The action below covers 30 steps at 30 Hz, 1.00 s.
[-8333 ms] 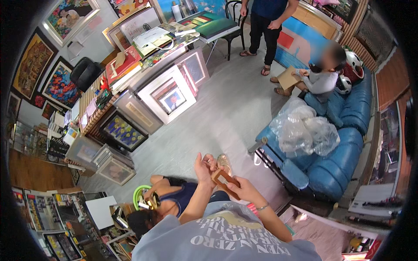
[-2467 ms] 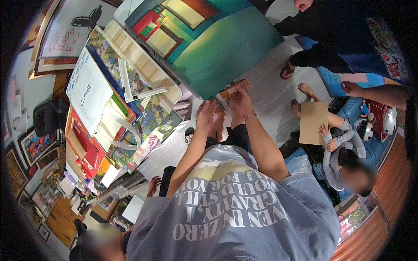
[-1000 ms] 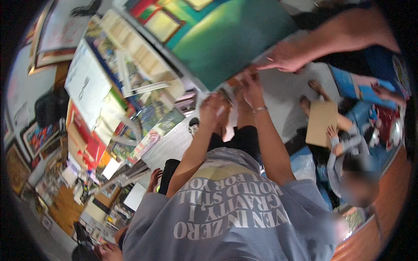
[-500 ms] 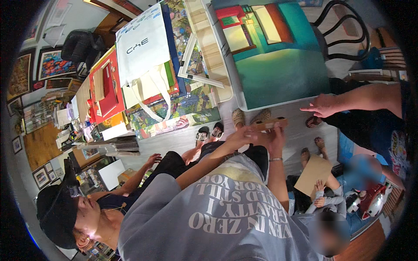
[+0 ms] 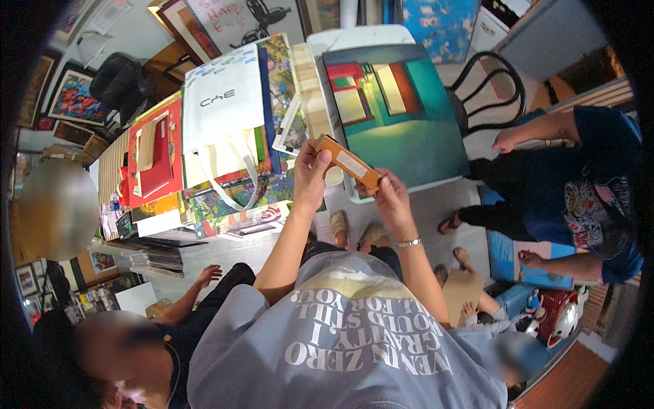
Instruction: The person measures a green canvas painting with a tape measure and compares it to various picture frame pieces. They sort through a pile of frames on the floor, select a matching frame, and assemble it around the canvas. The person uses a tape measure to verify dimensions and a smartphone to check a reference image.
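Note:
Between my two hands I hold a narrow, flat orange-brown piece with a pale strip along its face (image 5: pixel 350 163); it may be a small wooden case, but I cannot tell. At its upper left end, my left hand (image 5: pixel 312 174) is closed with the thumb on top. My right hand (image 5: pixel 392 198) pinches the lower right end between thumb and fingers. The piece slants down to the right, in front of a large green painting (image 5: pixel 409 136) on a white table (image 5: pixel 378 35).
Left of the painting, a white paper bag (image 5: pixel 221 85) lies on stacked pictures. A black chair (image 5: pixel 518 102) stands beyond the table at right. A person in dark blue (image 5: pixel 579 198) stands at right, another sits at lower left, and one at lower right holds a brown board (image 5: pixel 463 294).
Both hands have risen and spread apart, bringing the orange-brown piece up and turning its pale strip into view. The person at right has drawn back the pointing hand.

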### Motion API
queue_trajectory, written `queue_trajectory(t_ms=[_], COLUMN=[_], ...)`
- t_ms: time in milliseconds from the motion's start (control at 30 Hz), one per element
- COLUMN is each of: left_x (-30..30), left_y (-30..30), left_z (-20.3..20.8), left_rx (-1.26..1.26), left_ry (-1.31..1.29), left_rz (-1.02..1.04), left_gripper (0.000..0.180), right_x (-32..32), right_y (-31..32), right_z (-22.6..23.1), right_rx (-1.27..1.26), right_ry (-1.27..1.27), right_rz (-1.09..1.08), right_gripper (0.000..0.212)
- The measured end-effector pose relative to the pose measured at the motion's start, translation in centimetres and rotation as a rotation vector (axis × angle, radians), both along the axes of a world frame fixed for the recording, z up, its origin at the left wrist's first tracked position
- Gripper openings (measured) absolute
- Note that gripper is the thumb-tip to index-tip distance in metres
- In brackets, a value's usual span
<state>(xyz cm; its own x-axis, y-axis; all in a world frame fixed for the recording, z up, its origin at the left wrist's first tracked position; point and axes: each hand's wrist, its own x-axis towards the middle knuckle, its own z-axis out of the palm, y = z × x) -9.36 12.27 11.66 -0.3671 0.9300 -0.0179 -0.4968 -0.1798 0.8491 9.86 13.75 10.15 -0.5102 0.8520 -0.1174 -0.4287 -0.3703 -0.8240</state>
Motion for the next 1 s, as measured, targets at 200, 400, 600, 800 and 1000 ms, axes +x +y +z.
queue_trajectory(t_ms=[200,400,600,800,1000], left_x=[-0.9,2.7,5.6,6.8,5.0], left_y=[-2.2,-5.3,-8.5,-11.5,-17.7], left_z=[3.4,2.9,1.4,1.3,-0.8], left_rx=[0.053,0.071,0.033,0.016,-0.072], left_ry=[-0.093,-0.106,-0.338,-0.476,-0.529], left_rz=[0.157,0.127,0.017,0.154,0.287], left_gripper=[0.047,0.038,0.044,0.033,0.034], right_x=[-3.2,-1.7,-0.1,2.6,3.8], right_y=[-1.4,-3.8,-6.5,-7.1,-7.2], right_z=[3.3,3.1,2.2,0.6,-0.1], right_rx=[0.001,-0.007,-0.007,0.143,0.228], right_ry=[0.110,0.111,0.057,-0.165,-0.385], right_rz=[0.153,0.214,0.195,0.342,0.436], right_gripper=[0.043,0.046,0.040,0.031,0.027])
